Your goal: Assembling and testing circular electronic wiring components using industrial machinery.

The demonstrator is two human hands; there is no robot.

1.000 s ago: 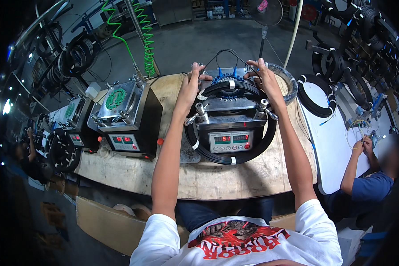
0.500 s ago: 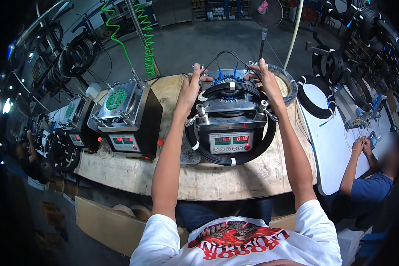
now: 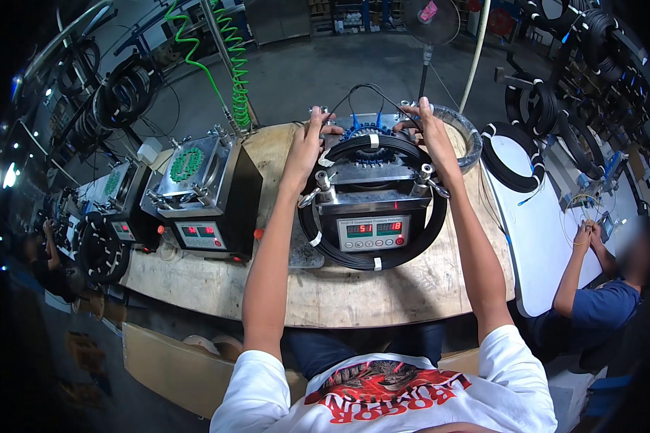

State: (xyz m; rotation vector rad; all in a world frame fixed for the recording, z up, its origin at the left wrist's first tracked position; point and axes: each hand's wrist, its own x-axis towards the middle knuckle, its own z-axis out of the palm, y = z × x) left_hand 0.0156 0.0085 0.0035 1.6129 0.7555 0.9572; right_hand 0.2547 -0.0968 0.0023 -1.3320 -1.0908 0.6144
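Everything here is placed against the middle machine (image 3: pixel 372 191), the grey box with a small panel of red and green digits that stood on the round wooden worktop (image 3: pixel 419 285).

Far to its left a smaller machine (image 3: pixel 119 209) sat at the worktop's edge, and nearer on that side stood a second grey box (image 3: pixel 209 191) with a green disc on top; behind that one a green coiled hose (image 3: pixel 235 68) hung down.

The left hand (image 3: pixel 312 137) rested at the middle machine's back left corner, its grip closed around a small knob-like part there (what exactly the fingers pinched could not be told). A black cable coil (image 3: pixel 372 144) lay looped around the middle machine, banded in places with white tape, its far arc crossing the machine's top between the two hands and its near arc hanging below the digit panel.

The right hand (image 3: pixel 426 126) lay at the machine's back right corner, fingers curled down on the coil's far arc.

Right of the machine another black coil (image 3: pixel 513 162) lay on a white table (image 3: pixel 549 245), where a seated person's hands (image 3: pixel 583 234) worked at thin yellow wire.
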